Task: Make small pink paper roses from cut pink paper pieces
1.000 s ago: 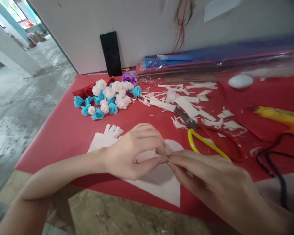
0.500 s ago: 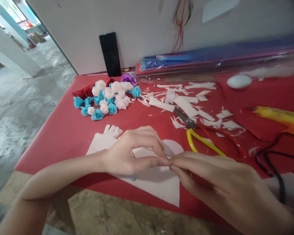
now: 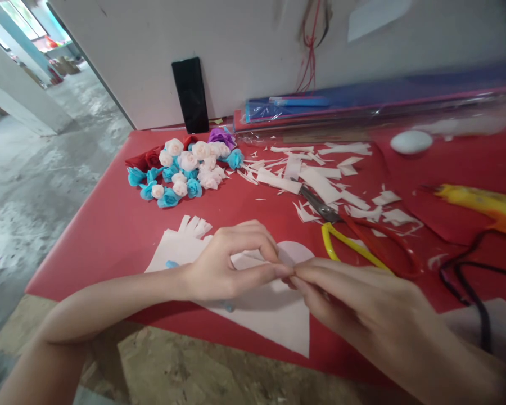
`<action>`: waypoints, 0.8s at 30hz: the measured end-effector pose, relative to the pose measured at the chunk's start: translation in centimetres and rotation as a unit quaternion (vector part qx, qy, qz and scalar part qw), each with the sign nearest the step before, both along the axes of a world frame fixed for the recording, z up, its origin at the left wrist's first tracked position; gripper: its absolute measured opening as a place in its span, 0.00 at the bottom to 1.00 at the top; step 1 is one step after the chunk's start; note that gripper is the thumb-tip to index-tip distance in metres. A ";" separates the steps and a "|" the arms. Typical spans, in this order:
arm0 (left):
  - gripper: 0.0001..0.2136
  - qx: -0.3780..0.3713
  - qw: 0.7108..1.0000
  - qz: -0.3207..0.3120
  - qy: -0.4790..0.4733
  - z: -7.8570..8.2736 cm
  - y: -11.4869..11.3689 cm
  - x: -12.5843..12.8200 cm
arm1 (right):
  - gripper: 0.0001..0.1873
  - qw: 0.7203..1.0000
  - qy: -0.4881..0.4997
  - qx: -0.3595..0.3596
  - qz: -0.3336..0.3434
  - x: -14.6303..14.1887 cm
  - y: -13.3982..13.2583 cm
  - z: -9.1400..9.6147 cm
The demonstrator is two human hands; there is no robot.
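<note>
My left hand [image 3: 231, 259] has its thumb and index finger pinched together over the front of the red table. Against its fingertips meet the fingers of my right hand [image 3: 375, 309], also closed in a pinch. Whatever lies between the fingertips is hidden. Beneath both hands is a pale paper sheet [image 3: 274, 323], and a rounded pale piece [image 3: 297, 251] shows just behind the fingertips. Small blue bits [image 3: 171, 264] lie on the sheet by my left wrist. Fringed paper strips [image 3: 195, 226] stick out at the sheet's far left corner.
Scissors [image 3: 320, 208] with yellow and red handles rest among white paper scraps [image 3: 320, 183]. Paper roses [image 3: 188, 160] are gathered at the back left, near a black phone [image 3: 190, 95] leaning on the wall. A yellow glue gun [image 3: 480, 201] and its black cord lie right.
Both hands have shifted only slightly, with the fingertips still meeting. A blue bit by my left wrist has come into view.
</note>
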State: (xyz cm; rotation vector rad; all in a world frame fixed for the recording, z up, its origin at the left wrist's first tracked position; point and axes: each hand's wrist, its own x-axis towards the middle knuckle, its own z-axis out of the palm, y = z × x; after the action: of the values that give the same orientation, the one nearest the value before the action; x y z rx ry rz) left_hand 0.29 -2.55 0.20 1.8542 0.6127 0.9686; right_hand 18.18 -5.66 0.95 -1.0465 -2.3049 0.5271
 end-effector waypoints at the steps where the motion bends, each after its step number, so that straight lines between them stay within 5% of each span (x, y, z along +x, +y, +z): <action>1: 0.06 -0.003 1.000 0.004 -0.001 -0.2 0.0 0.0 | 0.15 1.000 0.002 -0.002 0.000 0.0 0.1 -0.1; 12: 0.08 -0.012 0.999 0.031 -0.001 -0.5 -0.1 0.2 | 0.16 1.000 0.015 0.001 0.009 -0.1 0.0 -0.8; 24: 0.08 -0.052 0.997 0.052 0.005 -0.7 -0.4 0.4 | 0.23 0.979 -0.103 0.178 -0.001 -0.4 -0.2 -1.1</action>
State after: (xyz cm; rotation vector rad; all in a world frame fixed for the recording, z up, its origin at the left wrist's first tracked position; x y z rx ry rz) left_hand 0.71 -2.94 -0.45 1.7511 0.7586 0.9776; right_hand 17.75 -5.88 -0.15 -0.9622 -2.4552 -0.0048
